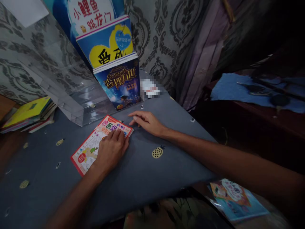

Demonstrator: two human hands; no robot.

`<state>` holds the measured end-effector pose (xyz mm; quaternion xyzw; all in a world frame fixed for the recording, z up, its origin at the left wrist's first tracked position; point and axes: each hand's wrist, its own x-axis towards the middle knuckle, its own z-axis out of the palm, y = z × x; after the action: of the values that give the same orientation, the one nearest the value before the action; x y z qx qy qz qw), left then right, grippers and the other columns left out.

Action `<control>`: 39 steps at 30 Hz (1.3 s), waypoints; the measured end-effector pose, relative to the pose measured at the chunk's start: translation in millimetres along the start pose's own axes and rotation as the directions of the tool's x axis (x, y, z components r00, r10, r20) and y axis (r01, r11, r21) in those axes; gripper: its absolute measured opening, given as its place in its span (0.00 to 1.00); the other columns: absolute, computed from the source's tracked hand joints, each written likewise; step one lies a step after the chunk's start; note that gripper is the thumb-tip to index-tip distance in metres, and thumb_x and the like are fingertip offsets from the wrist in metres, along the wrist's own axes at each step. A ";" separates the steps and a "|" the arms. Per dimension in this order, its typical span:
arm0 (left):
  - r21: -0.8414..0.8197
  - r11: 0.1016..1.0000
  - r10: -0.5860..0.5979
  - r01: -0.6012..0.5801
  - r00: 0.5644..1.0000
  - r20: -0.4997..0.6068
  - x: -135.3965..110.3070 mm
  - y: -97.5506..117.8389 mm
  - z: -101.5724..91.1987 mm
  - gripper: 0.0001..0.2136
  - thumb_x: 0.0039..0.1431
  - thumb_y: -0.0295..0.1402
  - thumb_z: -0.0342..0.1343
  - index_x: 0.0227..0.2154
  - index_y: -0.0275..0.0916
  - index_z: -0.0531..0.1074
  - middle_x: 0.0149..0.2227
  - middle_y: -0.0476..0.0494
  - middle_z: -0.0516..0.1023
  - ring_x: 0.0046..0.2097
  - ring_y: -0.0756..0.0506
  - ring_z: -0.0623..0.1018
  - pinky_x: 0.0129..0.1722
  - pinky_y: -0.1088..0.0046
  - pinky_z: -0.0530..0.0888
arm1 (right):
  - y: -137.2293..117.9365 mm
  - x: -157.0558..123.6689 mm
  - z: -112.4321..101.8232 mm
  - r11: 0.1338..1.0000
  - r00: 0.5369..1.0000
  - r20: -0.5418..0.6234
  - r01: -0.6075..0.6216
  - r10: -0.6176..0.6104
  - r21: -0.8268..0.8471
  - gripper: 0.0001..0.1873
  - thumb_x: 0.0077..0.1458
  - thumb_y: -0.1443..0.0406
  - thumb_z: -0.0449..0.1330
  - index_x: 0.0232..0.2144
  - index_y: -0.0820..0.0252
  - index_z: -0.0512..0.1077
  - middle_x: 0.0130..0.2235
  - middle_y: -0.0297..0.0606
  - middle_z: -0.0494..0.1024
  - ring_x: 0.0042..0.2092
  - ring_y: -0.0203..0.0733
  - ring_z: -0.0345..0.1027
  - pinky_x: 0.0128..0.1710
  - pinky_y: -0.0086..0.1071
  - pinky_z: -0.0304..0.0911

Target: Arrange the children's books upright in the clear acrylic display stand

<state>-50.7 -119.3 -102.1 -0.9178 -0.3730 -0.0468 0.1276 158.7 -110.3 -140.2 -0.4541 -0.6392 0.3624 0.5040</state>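
Observation:
A thin red-bordered children's book (87, 156) with a colourful cover and Chinese title lies flat and slanted on the dark cloth. My left hand (112, 148) rests palm down across its right part, fingers lying on the cover and covering some of the title. Just beyond the book's upper right corner, my right hand (149, 123) is held with fingers apart and pointing left, nothing in it. Behind both hands, dark blue books (124, 86) stand upright in a clear stepped rack (76, 111).
A blue and yellow book (88, 46) and a taller blue one (62, 16) stand in the rack's higher tiers. Stacked books (30, 111) lie at left. The table's edge (200, 124) runs along the right. Lower right, below table level, are more picture books (247, 203).

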 end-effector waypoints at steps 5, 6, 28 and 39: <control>-0.005 1.000 0.006 -0.006 1.000 -0.006 1.3 0.8 -4.0 0.12 0.69 0.33 0.50 0.41 0.36 0.78 0.46 0.36 0.82 0.46 0.39 0.82 0.38 0.66 0.79 | -3.4 -2.4 0.6 0.999 1.000 0.007 0.016 -0.016 0.027 0.17 0.66 0.63 0.52 0.50 0.62 0.74 0.38 0.41 0.84 0.38 0.40 0.76 0.34 0.32 0.67; -0.005 1.000 0.011 -0.011 1.000 -0.001 1.7 0.7 -4.8 0.12 0.69 0.32 0.50 0.40 0.36 0.79 0.46 0.36 0.83 0.45 0.39 0.82 0.38 0.66 0.79 | -4.2 -3.0 0.9 0.999 1.000 0.006 0.019 -0.019 0.032 0.16 0.66 0.63 0.52 0.50 0.62 0.75 0.38 0.41 0.84 0.39 0.40 0.77 0.35 0.32 0.67; 0.007 0.999 0.042 -0.042 0.999 -0.006 -1.9 2.5 1.6 0.14 0.70 0.34 0.50 0.46 0.31 0.77 0.49 0.30 0.81 0.50 0.36 0.81 0.44 0.60 0.81 | -16.4 -14.2 3.9 0.863 0.974 0.193 0.197 -0.119 -0.466 0.14 0.66 0.66 0.55 0.48 0.60 0.77 0.36 0.38 0.83 0.36 0.39 0.74 0.38 0.31 0.63; -0.213 0.967 0.175 -0.138 0.971 0.163 -1.9 -34.4 -21.1 0.15 0.72 0.38 0.47 0.50 0.40 0.76 0.56 0.38 0.79 0.54 0.40 0.79 0.51 0.63 0.78 | -17.3 -19.3 3.4 0.834 0.937 0.274 0.323 -0.216 -0.447 0.15 0.66 0.65 0.54 0.47 0.61 0.78 0.35 0.40 0.81 0.34 0.38 0.72 0.38 0.31 0.63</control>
<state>-75.8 -102.6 -75.3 -0.9531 -0.3025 0.0092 0.0036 153.1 -134.2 -131.2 -0.4294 -0.8172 0.1613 0.3490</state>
